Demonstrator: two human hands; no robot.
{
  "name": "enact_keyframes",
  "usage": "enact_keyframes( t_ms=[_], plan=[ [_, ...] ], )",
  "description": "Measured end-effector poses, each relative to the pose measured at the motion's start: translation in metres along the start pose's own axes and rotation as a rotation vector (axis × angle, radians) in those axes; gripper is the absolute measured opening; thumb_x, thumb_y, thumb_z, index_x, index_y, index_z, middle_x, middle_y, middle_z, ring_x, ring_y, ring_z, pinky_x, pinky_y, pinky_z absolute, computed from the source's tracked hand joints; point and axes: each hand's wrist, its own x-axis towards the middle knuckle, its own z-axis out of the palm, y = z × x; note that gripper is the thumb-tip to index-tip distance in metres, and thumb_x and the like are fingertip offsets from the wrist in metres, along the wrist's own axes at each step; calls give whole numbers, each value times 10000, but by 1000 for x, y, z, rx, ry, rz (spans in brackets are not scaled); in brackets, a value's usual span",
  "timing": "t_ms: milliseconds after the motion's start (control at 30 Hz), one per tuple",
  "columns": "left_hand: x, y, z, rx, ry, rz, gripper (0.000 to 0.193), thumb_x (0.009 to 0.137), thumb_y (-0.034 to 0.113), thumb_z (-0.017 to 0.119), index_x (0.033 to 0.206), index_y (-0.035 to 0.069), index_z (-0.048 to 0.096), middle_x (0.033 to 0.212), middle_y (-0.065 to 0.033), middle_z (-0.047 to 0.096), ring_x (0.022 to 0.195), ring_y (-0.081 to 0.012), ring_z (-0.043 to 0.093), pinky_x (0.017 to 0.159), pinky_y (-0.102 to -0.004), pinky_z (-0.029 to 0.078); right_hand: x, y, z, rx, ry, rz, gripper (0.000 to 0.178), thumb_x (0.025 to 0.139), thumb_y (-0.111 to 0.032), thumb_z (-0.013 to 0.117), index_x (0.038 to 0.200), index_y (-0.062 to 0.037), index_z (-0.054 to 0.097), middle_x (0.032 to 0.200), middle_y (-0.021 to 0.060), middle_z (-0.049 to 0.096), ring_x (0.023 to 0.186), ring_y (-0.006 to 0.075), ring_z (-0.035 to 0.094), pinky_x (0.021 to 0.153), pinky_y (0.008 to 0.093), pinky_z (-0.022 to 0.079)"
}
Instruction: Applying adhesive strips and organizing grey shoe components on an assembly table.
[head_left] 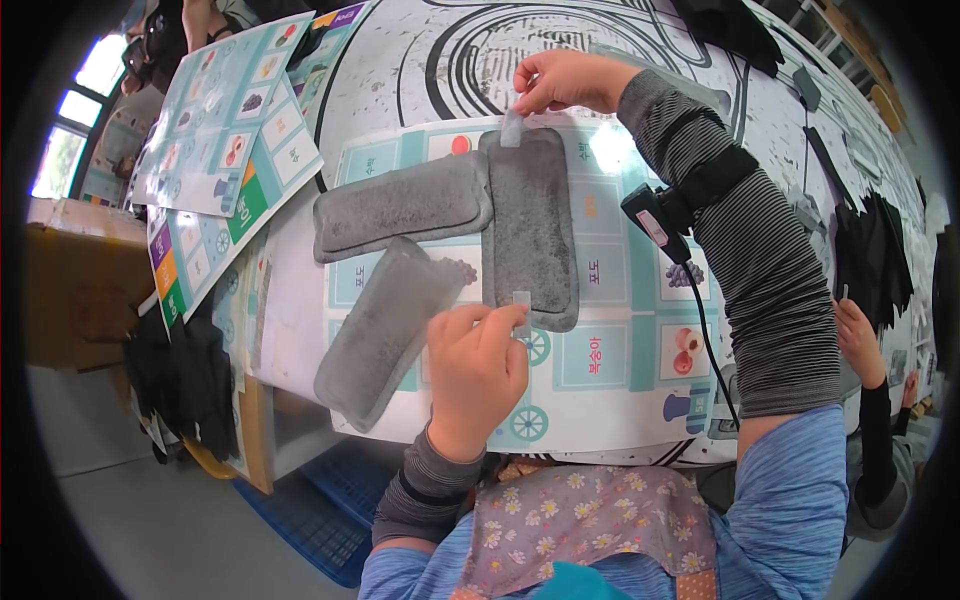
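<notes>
Three flat grey fuzzy pads lie on a printed picture board [610, 420]. One pad [530, 220] stands lengthwise in the middle, its far left edge meeting a second pad [400, 207] that lies crosswise. The third pad [385, 335] slants at the left, nearer to me. At the far end of the middle pad my right hand [570, 82] is closed in a pinch on a translucent strip [512, 130], which reaches onto the pad. My left hand [475, 360] pinches another translucent strip [522, 312] at the near end. Its lower fingers are curled.
Several printed boards [215, 130] are piled at the left, above a cardboard box [80, 280]. Black cloth pieces [875, 250] hang together at the right, near another person's hand [858, 335]. A cabled device [655, 215] is strapped to my right forearm. Blue crates [300, 520] stand below.
</notes>
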Motion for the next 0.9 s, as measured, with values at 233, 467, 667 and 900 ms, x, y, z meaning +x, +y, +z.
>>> enact_keyframes(
  t_ms=[233,467,667,900],
  plan=[
    [-1,-6,0,20,-69,-5,292,716,-20,596,984,72,665,840,4,663,888,-189,581,832,-375,402,11,-1,2,-36,-102,9,262,799,-112,786,818,-115,525,783,-4,619,739,78,582,669,230,423],
    [-2,-8,1,21,-62,-2,286,720,-17,597,983,73,664,863,0,661,883,-195,576,820,-378,399,15,6,6,-32,-75,20,278,788,-92,793,810,-103,516,793,9,614,739,91,594,663,223,447],
    [2,-2,0,-10,-27,-28,281,715,-71,554,923,64,684,815,-25,661,822,-223,596,821,-378,416,19,11,7,-89,-58,-1,319,761,-133,825,920,-68,556,805,34,626,744,117,597,665,253,482],
    [-1,-2,-1,-34,-26,-45,274,721,-71,552,919,64,686,811,-27,660,812,-228,598,820,-377,417,22,19,15,-141,-3,-69,322,744,-134,822,934,-53,575,825,31,611,733,111,565,665,267,468]
  ],
)
